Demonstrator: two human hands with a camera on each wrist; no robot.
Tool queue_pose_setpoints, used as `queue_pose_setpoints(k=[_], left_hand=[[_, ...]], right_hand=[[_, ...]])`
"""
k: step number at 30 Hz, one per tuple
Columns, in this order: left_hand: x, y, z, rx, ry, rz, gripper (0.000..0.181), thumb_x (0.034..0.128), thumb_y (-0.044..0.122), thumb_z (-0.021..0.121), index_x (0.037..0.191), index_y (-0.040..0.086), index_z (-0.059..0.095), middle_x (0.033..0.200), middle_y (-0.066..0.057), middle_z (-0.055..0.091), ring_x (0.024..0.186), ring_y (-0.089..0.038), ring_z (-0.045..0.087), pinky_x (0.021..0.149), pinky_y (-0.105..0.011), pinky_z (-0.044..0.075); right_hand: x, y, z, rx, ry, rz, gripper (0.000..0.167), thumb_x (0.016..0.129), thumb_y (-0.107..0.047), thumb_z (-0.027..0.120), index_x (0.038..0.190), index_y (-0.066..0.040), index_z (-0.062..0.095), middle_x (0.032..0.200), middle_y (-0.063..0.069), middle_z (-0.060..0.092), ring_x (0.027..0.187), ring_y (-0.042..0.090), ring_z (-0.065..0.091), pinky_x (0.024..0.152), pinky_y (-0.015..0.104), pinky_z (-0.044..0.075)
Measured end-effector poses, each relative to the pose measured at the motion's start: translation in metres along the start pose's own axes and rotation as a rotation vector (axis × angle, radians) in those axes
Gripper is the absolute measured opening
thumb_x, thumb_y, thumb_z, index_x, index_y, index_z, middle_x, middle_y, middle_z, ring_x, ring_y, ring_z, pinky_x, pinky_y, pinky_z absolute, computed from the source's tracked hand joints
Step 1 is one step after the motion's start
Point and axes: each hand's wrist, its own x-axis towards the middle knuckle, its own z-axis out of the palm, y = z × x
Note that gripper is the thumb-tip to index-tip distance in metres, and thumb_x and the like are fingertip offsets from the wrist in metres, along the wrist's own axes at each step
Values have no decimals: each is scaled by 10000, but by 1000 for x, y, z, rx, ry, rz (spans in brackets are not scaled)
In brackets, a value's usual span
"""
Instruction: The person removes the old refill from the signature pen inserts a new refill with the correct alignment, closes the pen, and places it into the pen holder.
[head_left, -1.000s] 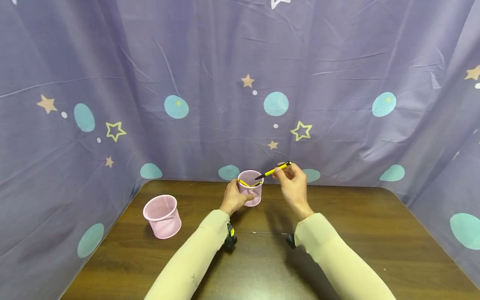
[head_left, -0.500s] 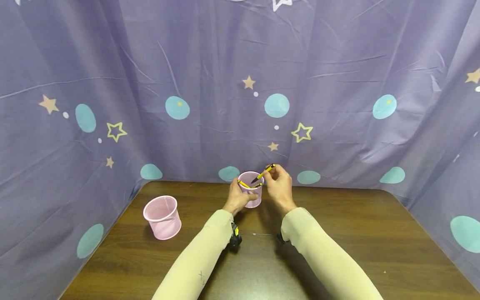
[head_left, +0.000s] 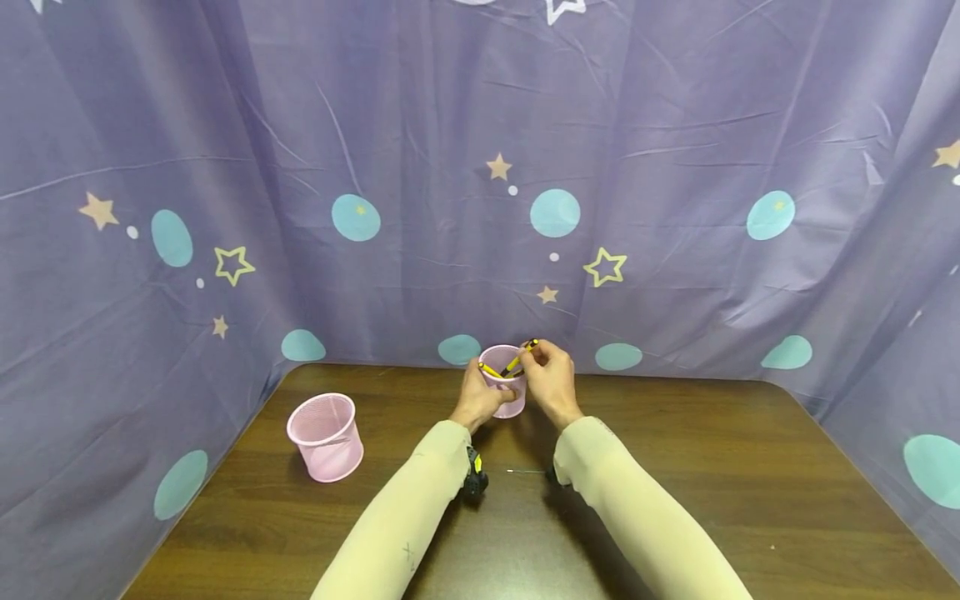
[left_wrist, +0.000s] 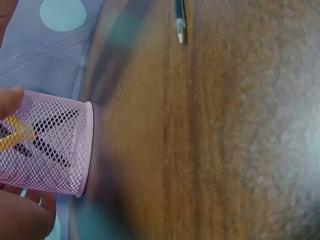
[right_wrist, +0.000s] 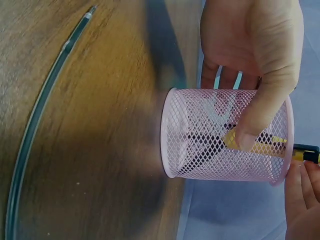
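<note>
My left hand [head_left: 482, 400] grips a pink mesh pen holder [head_left: 513, 408] around its side, thumb across the front in the right wrist view. Inside lean yellow-and-black pens [head_left: 489, 370], seen through the mesh with their dark ends crossing. At the holder's right rim, my right hand [head_left: 552, 385] pinches another yellow-and-black pen [head_left: 518, 359] near its top end. That pen slants down into the holder's mouth. In the right wrist view its black clip [right_wrist: 306, 148] sticks out past the rim, beside the right fingers. How deep its lower tip sits is hard to tell.
A second pink mesh holder [head_left: 331, 450] stands at the left of the brown wooden table [head_left: 720, 483]. Between my forearms lies a thin dark green tube with a metal tip, like a pen refill [right_wrist: 36, 120]. A purple patterned curtain [head_left: 435, 275] hangs behind the table.
My right hand has moved left and lowered its pen from beside the holder into the mouth. The left hand keeps its grip on the holder, nearly unmoved.
</note>
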Motion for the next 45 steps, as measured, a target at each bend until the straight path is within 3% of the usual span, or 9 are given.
queue_pose_setpoints(k=[4, 9, 16, 21, 30, 38, 45], left_hand=[[-1, 1, -2, 30, 2, -4, 774, 565, 26, 843, 1227, -14, 444, 1155, -165, 550, 1097, -312, 526, 980, -413, 414], [-1, -1, -4, 50, 1, -12, 781, 563, 41, 850, 1230, -4, 447, 1150, -161, 555, 1089, -309, 531, 978, -413, 415], [0, -1, -4, 60, -8, 6, 778, 571, 42, 842, 1242, -10, 453, 1148, -158, 562, 1075, -299, 535, 964, -393, 422], [-1, -1, -4, 80, -7, 36, 772, 568, 46, 845, 1234, -27, 461, 1140, -167, 561, 1074, -310, 531, 970, -406, 415], [-2, 2, -6, 85, -10, 40, 758, 570, 55, 855, 1217, -16, 466, 1120, -152, 562, 1060, -300, 533, 969, -399, 416], [-3, 3, -6, 72, -24, 33, 783, 590, 49, 852, 1252, -20, 440, 1162, -169, 550, 1091, -306, 526, 979, -395, 415], [-3, 3, -7, 71, -43, 40, 792, 599, 46, 858, 1261, -37, 431, 1180, -197, 534, 1089, -316, 525, 966, -395, 428]], right_hand=[[2, -2, 1, -35, -25, 7, 164, 878, -189, 623, 909, -62, 723, 752, 17, 672, 730, 176, 603, 673, 321, 452], [4, -2, 2, -10, -38, 8, 220, 837, -90, 637, 1045, -18, 630, 816, 65, 657, 756, 201, 610, 701, 326, 477], [2, 0, 1, -62, -40, 23, 49, 842, -112, 645, 879, -80, 652, 788, 48, 650, 750, 192, 603, 692, 323, 475], [0, 4, 0, -122, -52, 30, 52, 823, -124, 653, 822, -82, 683, 816, 46, 649, 778, 193, 597, 715, 335, 472], [-3, 4, -2, -121, -55, 58, 137, 849, -190, 640, 877, -75, 708, 881, 66, 657, 841, 216, 601, 779, 358, 471], [-10, 3, -9, -74, -48, 91, 168, 874, -191, 614, 969, -72, 685, 895, 71, 684, 846, 206, 629, 774, 351, 492], [-19, 3, -18, -93, -63, 86, 163, 891, -192, 607, 975, -73, 679, 901, 68, 673, 853, 200, 617, 762, 352, 486]])
